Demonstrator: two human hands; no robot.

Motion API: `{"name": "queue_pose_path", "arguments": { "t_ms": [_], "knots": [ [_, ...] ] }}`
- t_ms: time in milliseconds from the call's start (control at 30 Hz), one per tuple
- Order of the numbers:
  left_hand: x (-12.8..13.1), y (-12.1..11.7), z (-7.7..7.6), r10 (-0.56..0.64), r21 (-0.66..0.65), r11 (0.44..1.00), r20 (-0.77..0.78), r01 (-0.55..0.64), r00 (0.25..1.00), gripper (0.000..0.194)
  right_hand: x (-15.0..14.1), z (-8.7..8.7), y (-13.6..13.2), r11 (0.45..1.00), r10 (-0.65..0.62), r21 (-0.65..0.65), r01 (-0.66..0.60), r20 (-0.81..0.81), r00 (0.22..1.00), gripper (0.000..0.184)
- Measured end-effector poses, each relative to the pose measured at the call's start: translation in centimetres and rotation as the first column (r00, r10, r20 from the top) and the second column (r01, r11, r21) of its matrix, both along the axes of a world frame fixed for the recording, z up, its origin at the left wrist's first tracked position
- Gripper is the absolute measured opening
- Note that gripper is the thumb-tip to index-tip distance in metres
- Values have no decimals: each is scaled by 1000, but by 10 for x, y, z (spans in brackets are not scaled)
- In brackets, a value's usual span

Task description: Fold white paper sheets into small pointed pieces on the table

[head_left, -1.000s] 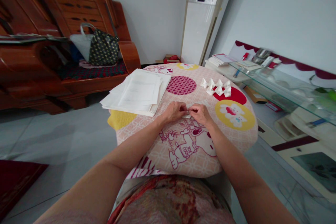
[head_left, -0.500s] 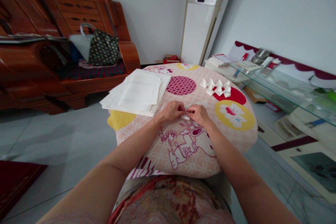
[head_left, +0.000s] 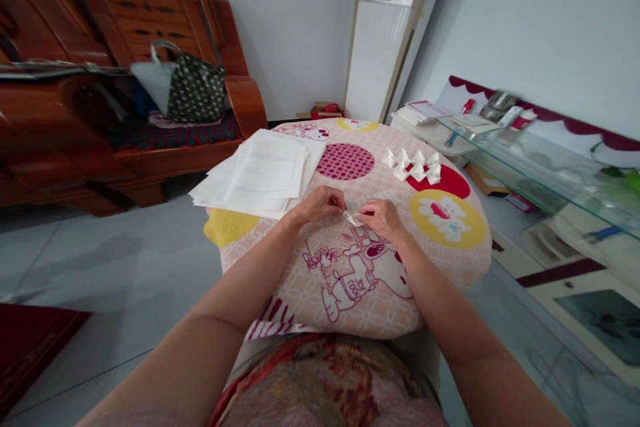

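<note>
A small white folded paper (head_left: pixel 354 219) is between my two hands, just above the patterned tablecloth. My right hand (head_left: pixel 381 217) pinches its right side between thumb and fingertips. At its left tip, the curled fingers of my left hand (head_left: pixel 324 204) are closed with thumb and forefinger together; the exact contact is too small to see clearly. Several white folded paper pieces (head_left: pixel 419 167) stand grouped at the table's far right. Left of my hands lies a loose stack of white paper sheets (head_left: pixel 265 170).
The round table wears a pink printed tablecloth (head_left: pixel 370 300). On the right stands a glass-topped cabinet (head_left: pixel 550 180) carrying papers and containers. A wooden sofa (head_left: pixel 185 163) with a dark patterned bag (head_left: pixel 196 89) is at left. A tall white air conditioner (head_left: pixel 379 47) stands behind.
My left hand has shifted slightly left and back, widening the gap between my hands. More of the folded paper shows. My right hand stays almost in place.
</note>
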State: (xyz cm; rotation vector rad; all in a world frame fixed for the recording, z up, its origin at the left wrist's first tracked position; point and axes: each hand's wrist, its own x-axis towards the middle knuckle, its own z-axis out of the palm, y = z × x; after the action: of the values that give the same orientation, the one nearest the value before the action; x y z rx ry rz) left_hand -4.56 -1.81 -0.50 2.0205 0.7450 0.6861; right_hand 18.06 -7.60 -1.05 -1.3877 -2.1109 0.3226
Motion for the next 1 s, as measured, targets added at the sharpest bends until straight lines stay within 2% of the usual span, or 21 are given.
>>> {"name": "queue_pose_path", "arguments": {
  "t_ms": [200,400,567,667,1000],
  "knots": [
    [-9,4,1,-20,-28,999,-64,18,998,8,1,-2,1,1000,-2,5,2,16,1000,15],
    [-7,1,4,0,17,1000,-104,1,995,9,-2,-1,-2,1000,0,24,-1,75,997,17],
    [0,-6,11,-61,123,990,-24,63,998,34,-3,2,-4,1000,-8,17,7,80,997,17],
    [5,-11,12,-100,219,970,-45,107,994,41,-3,3,-4,1000,-13,7,13,70,997,19],
    [11,-13,6,-52,378,920,-152,107,987,19,-3,2,-2,1000,-20,9,19,113,993,17]
  ]
}}
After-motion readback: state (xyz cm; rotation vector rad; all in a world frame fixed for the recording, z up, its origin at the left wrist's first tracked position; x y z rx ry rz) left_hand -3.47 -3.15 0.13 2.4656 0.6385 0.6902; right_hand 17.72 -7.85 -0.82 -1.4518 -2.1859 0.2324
